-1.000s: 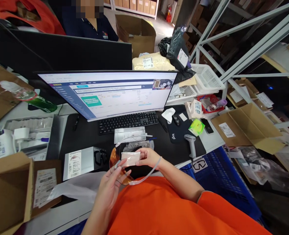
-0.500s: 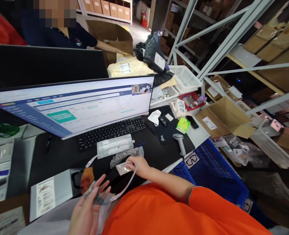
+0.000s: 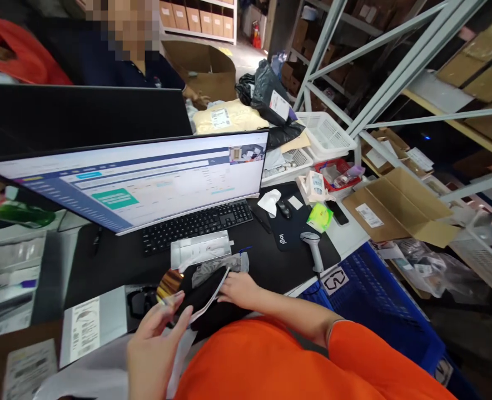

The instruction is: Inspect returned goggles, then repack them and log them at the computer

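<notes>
Sunglasses with a gold mirrored lens (image 3: 169, 284) and a pale arm (image 3: 210, 303) are between my hands, low over the desk's front. My left hand (image 3: 158, 336) pinches them near the lens, thumb and fingers curved round the edge. My right hand (image 3: 239, 290) is closed at the far end of the pale arm; its fingertips are partly hidden. Just beyond lies a grey soft pouch (image 3: 214, 269), beside an open white box (image 3: 199, 250). Left of the lens, a box with a printed label (image 3: 86, 328) lies by a black glasses case or frame (image 3: 139, 300).
A monitor (image 3: 179, 178) stands behind a keyboard (image 3: 195, 225). To the right lie a mouse (image 3: 284, 209), a barcode scanner (image 3: 313, 253), a green packet (image 3: 319, 216) and a phone (image 3: 337, 213). A blue crate (image 3: 379, 300) is below the desk edge. A person (image 3: 129, 72) is behind the monitors.
My left hand has moved up and closed its fingers on the sunglasses. The lens has turned. A small clear packet at my right hand no longer shows. The view has shifted slightly left.
</notes>
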The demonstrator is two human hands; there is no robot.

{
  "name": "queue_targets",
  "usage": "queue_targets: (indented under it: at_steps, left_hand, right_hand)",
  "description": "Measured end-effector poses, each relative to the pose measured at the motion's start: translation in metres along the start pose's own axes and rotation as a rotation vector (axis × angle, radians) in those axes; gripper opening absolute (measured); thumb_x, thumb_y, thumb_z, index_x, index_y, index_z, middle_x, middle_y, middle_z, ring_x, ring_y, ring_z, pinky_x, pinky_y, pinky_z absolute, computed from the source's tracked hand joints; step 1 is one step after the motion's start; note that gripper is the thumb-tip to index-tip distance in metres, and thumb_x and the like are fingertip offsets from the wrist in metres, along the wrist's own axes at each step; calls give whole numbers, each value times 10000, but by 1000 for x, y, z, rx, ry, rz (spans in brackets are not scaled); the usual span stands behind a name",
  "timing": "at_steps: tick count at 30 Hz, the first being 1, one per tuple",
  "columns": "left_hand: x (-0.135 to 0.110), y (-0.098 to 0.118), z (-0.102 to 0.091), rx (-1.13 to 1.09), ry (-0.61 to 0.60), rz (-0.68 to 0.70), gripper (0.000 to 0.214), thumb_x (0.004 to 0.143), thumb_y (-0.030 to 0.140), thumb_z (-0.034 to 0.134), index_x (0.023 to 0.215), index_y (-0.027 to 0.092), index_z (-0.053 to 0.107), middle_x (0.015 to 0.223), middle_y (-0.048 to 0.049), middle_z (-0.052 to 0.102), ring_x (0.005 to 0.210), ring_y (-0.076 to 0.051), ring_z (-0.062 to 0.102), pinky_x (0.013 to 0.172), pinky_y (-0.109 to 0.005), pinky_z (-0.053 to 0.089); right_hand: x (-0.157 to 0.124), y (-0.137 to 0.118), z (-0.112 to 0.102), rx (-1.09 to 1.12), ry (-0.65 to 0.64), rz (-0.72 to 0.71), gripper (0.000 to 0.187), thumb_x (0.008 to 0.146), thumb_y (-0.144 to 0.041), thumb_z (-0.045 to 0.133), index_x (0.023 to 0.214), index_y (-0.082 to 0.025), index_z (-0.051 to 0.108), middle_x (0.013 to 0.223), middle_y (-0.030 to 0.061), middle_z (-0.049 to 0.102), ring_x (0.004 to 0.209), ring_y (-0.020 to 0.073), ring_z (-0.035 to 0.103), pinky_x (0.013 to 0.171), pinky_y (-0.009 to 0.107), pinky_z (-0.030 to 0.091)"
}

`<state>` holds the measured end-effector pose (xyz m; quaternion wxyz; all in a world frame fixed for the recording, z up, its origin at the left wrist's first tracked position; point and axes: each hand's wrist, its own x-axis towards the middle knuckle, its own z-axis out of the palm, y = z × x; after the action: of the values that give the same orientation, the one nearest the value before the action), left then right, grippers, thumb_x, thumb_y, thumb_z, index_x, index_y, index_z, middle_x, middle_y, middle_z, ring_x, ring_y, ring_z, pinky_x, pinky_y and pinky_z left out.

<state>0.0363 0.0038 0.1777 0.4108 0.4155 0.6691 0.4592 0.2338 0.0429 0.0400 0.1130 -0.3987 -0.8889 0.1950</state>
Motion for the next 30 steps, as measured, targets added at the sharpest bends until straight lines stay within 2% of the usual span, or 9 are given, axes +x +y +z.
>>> queue_targets:
  at_steps: [3,6,11,13,15,19,22,26,30]
  left_hand:
    - [-4,13,5,209,21,227,229,633,440,870,720,276,735,985,-54,717,1004,-299,641,1095,-415,441]
    - [-8,17,8,235,63,265,213,589,387,906,709,296,756,921,-52,711,991,-309,634,1070,-390,439]
    - [-18,20,10,317,15,257,257,547,366,939,735,306,774,945,-57,739,1001,-317,638,1033,-370,453]
    - [-23,24,10,334,14,254,258,559,373,937,757,307,784,959,-60,743,1018,-314,643,1035,-362,455]
    - [-27,30,9,301,13,243,264,553,358,944,762,301,794,954,-69,741,1031,-315,647,1042,-356,456]
    - [-33,40,6,195,13,183,247,532,335,958,703,290,785,881,-83,734,1036,-331,649,1040,-370,468]
    - [-34,41,3,192,15,163,240,533,333,961,674,292,771,834,-72,727,1017,-322,661,1023,-363,480]
    - [-34,37,2,379,43,420,252,575,329,939,754,276,771,885,-58,750,915,-272,688,900,-320,527]
    - [-33,38,2,686,27,820,121,815,282,781,867,214,696,917,-52,733,846,-202,688,786,-280,526]
  right_hand:
    - [-18,18,-11,117,186,184,249,1010,-363,552,1038,-207,744,1010,80,764,957,209,644,858,308,491]
    - [-33,67,-37,39,341,598,246,992,-283,517,1058,-232,748,1084,67,753,1044,206,639,959,301,473]
    - [-36,178,-73,-116,379,930,509,976,-214,460,1440,-4,474,1393,261,559,1254,315,519,1044,404,405]
    - [-33,209,-76,-158,338,973,547,961,-232,518,1457,-13,444,1421,261,529,1268,317,502,1022,387,402]
    - [-28,228,-74,-190,283,981,466,948,-238,565,1379,-66,534,1347,221,587,1220,293,526,975,354,406]
    - [-15,240,-66,-269,231,995,263,968,-256,556,1160,-101,646,1161,188,651,1092,267,558,892,336,399]
    - [-4,241,-65,-333,237,985,326,988,-308,539,1227,-96,604,1219,197,612,1113,275,532,882,339,386]
    - [10,244,-68,-411,228,952,534,981,-311,557,1464,-119,431,1405,230,486,1206,299,459,934,370,349]
    - [18,258,-77,-434,150,894,334,988,-217,496,1276,-107,625,1322,240,556,1194,310,452,958,403,329]
